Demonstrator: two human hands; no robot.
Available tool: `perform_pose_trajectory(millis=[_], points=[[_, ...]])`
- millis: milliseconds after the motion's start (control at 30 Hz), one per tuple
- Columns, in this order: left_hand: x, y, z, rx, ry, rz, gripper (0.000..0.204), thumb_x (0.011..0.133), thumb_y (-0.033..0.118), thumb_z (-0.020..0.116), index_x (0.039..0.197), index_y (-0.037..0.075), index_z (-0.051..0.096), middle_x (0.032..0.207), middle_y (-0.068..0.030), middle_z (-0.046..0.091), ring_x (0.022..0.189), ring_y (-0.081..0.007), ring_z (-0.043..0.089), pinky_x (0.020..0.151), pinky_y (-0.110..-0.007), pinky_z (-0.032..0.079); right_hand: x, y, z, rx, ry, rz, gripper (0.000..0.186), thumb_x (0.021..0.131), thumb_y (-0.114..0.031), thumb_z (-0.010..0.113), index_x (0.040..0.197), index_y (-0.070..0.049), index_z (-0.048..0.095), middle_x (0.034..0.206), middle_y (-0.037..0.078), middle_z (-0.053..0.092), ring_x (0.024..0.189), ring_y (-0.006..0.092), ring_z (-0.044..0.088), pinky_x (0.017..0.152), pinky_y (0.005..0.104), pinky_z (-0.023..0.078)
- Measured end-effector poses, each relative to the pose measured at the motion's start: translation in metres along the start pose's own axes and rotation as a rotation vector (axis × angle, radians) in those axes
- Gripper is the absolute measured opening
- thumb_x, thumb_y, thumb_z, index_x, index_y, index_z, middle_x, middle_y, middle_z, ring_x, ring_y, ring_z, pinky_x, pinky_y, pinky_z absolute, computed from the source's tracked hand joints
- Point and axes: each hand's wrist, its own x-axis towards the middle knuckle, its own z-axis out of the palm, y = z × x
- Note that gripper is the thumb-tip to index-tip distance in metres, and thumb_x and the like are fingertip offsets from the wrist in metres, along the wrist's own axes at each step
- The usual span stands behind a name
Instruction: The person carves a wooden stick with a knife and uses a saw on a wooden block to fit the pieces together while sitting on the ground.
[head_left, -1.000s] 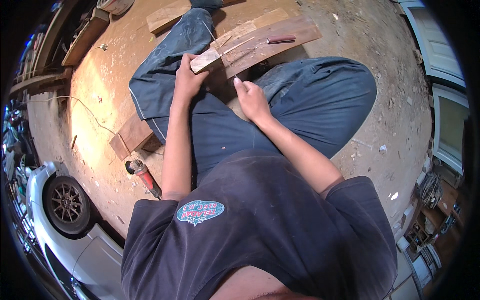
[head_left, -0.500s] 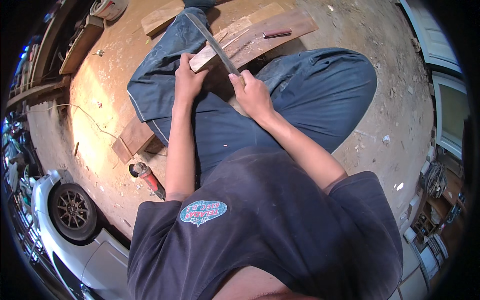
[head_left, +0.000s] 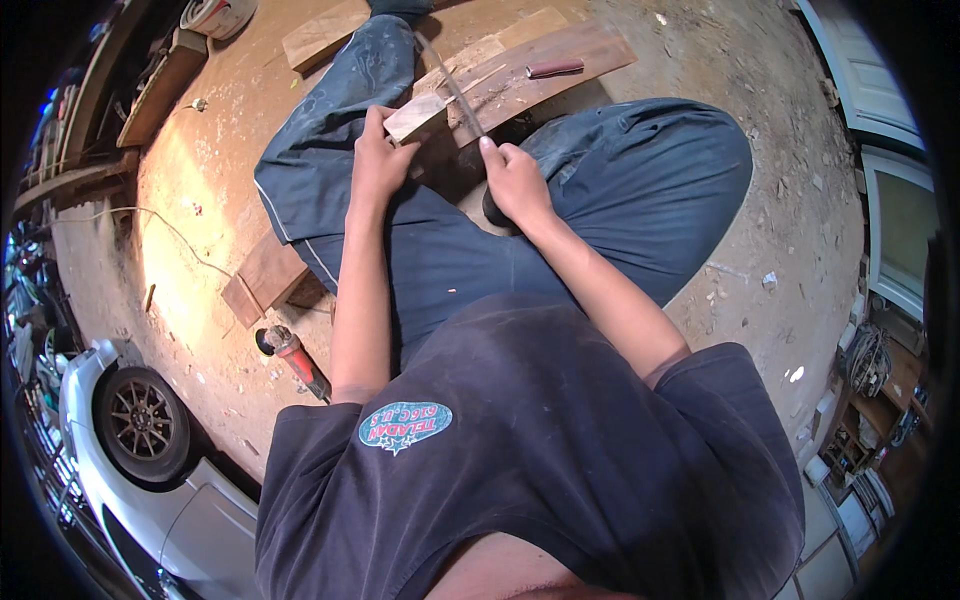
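My left hand (head_left: 382, 165) is closed around the lower end of a pale piece of wood (head_left: 417, 118), keeping it tilted over the boards between my legs. In my right hand (head_left: 518, 185) is the handle of a machete (head_left: 462, 98); its long blade points up and to the left, seen nearly edge-on. The blade lies just right of the wood; whether they touch I cannot tell. A brown board (head_left: 570, 48) lies beyond, with shavings and a dark red cylindrical object (head_left: 555, 68) on it.
A red angle grinder (head_left: 297, 362) lies on the floor left of my left arm, near another board (head_left: 262, 280). A wood block (head_left: 325, 35) and a bucket (head_left: 215, 18) are at the far left. A silver car (head_left: 190, 515) stands at the lower left.
The machete has shifted right, off the wood's end, and turned from showing its flat side to nearly edge-on. My right hand moved slightly right; the left hand and wood barely moved.
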Motion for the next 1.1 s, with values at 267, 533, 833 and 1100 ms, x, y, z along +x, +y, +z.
perform_pose_trajectory(millis=[267, 533, 833, 1100], points=[[0.001, -0.008, 0.002, -0.002, 0.081, 0.092, 0.038, 0.074, 0.012, 0.082, 0.101, 0.001, 0.058, 0.099, -0.0176, 0.069, 0.099, -0.0319, 0.068, 0.085, -0.038, 0.051, 0.006, -0.006, -0.034, 0.769, -0.315, 0.425, 0.037, 0.102, -0.038, 0.057, 0.096, -0.002, 0.056, 0.057, -0.001, 0.045, 0.039, 0.0078, 0.042, 0.036, 0.0247, 0.034], [0.0, 0.008, 0.0, 0.432, 0.095, 0.18, 0.045, 0.07, 0.016, 0.083, 0.107, 0.006, 0.06, 0.098, -0.0139, 0.065, 0.095, -0.0358, 0.063, 0.077, -0.047, 0.047, 0.026, -0.018, -0.074, 0.71, -0.362, 0.301, 0.042, 0.108, -0.039, 0.041, 0.107, -0.001, 0.058, 0.067, 0.003, 0.053, 0.047, 0.0091, 0.048, 0.044, 0.0257, 0.044], [0.016, 0.044, 0.01, 0.628, 0.07, 0.053, 0.035, 0.094, 0.041, 0.06, 0.098, 0.007, 0.067, 0.1, -0.014, 0.068, 0.096, -0.0358, 0.063, 0.078, -0.049, 0.047, 0.024, 0.008, -0.045, 0.749, -0.313, 0.513, 0.04, 0.107, -0.038, 0.041, 0.087, -0.004, 0.05, 0.055, -0.001, 0.041, 0.039, 0.0089, 0.038, 0.037, 0.0268, 0.033], [0.055, 0.032, 0.039, 0.783, 0.34, 0.169, 0.041, 0.103, 0.037, 0.044, 0.117, 0.006, 0.067, 0.132, -0.0189, 0.061, 0.125, -0.0423, 0.052, 0.106, -0.055, 0.036, 0.024, 0.0, -0.045, 0.715, -0.269, 0.469, 0.042, 0.107, -0.037, 0.044, 0.083, -0.004, 0.051, 0.051, -0.002, 0.04, 0.035, 0.0072, 0.037, 0.034, 0.0262, 0.031]])
